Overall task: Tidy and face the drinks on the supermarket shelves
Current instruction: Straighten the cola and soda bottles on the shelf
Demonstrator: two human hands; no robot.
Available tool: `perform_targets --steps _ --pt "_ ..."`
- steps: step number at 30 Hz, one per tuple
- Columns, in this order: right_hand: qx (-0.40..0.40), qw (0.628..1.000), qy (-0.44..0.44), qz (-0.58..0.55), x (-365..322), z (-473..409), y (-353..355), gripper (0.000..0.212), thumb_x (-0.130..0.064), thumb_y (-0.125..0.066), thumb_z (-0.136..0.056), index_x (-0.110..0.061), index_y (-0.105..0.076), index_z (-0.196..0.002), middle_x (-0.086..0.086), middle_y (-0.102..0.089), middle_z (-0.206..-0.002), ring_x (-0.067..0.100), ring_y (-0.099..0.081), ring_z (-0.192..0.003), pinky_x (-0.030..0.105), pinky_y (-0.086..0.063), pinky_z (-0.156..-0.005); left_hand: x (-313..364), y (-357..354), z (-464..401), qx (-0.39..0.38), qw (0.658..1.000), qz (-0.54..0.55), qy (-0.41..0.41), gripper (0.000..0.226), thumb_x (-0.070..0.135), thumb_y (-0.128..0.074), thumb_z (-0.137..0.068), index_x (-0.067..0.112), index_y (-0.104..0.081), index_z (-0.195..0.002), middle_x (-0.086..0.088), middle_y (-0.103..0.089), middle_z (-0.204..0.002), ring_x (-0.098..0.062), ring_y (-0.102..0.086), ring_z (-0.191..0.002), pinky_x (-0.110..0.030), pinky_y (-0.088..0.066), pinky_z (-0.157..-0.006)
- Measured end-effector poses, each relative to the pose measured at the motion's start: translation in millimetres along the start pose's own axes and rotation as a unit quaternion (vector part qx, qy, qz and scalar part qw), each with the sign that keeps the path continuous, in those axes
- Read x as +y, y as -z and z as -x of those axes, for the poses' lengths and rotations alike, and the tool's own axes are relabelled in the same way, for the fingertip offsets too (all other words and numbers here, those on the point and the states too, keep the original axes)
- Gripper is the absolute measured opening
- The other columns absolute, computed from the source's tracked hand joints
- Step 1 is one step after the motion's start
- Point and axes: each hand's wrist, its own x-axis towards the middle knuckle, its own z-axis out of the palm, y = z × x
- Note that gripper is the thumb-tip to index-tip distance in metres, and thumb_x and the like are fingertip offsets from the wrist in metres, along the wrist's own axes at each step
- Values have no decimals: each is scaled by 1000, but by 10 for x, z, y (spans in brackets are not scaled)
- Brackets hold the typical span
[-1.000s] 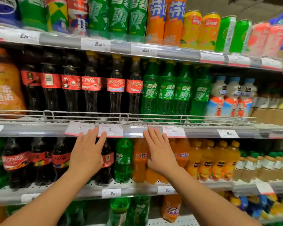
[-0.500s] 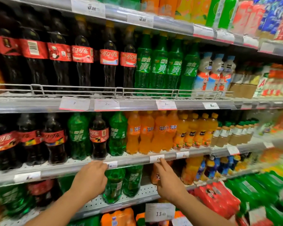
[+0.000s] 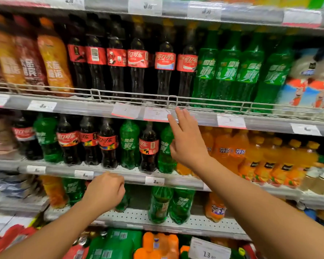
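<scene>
Two hands up in front of the drink shelves. Left hand (image 3: 106, 191) low, knuckles out, fingers curled in toward the lower shelf edge (image 3: 120, 177); fingertips hidden behind the hand, so cannot tell if holding anything. Right hand (image 3: 187, 143) higher, fingers straight and a little spread, tips up by the price tag (image 3: 156, 114) on the middle shelf rail (image 3: 195, 118); touching it or just in front, hard to say. Not gripping anything.

On the middle shelf behind that hand: small cola bottles (image 3: 108, 141) mixed in with small green bottles (image 3: 129, 144), one after another, not sorted. One green bottle (image 3: 165, 152) partly hidden by the right hand. Orange bottles (image 3: 232, 150) just to the right, some covered by the wrist and arm.

Top shelf: tall cola bottles (image 3: 138, 58) with labels turned different ways, then tall green bottles (image 3: 226, 71). Far left bottles (image 3: 52, 55) blurry and hard to read. Far right ones cut off at the edge.

Below: two green bottles (image 3: 168, 204) standing on the dotted shelf, another mostly hidden behind the left hand. Packs at the very bottom cut off, with a tag reading 13 (image 3: 208, 254).
</scene>
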Motion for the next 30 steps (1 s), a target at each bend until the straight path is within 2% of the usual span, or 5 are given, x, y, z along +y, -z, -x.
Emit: perform_targets --steps 5,8,16,21,30 --pt "-56 998 -9 39 -26 -211 -209 84 -29 -56 -88 -9 -9 -154 13 -4 -162 36 1 -148 51 -3 -120 -155 194 159 10 999 -17 42 19 30 -44 -90 22 -61 -87 6 -61 -83 -16 -55 -86 -33 -49 -70" --pt "-45 998 -13 50 -43 -170 -278 84 -29 -57 -87 -6 -12 -154 15 -7 -162 37 -1 -148 51 -3 -119 -312 317 163 41 998 -23 46 27 28 -46 -91 20 -61 -112 2 -64 -107 -18 -55 -104 -36 -51 -81" --pt "-27 994 -51 93 -127 -162 -347 88 -21 -68 -76 -6 -25 -151 15 -21 -160 36 -14 -146 52 -17 -118 -1109 854 -234 148 986 -68 45 68 28 -53 -89 10 -27 -149 -12 -29 -153 -28 -28 -139 -43 -34 -110" --pt "16 987 -133 94 -316 -187 -474 90 -13 -73 -73 -6 -28 -150 14 -23 -159 34 -14 -147 51 -13 -120 -1821 1058 -537 151 973 -171 13 81 36 -52 -88 8 -12 -152 -17 -7 -158 -33 -11 -144 -47 -24 -114" --pt "-16 961 -237 141 -949 -501 -388 79 -19 -71 -78 -6 -27 -143 16 -24 -153 36 -16 -143 56 -14 -118 -2252 787 -715 167 978 -124 -34 93 29 -53 -86 14 12 -151 -12 13 -159 -32 12 -145 -52 1 -117"
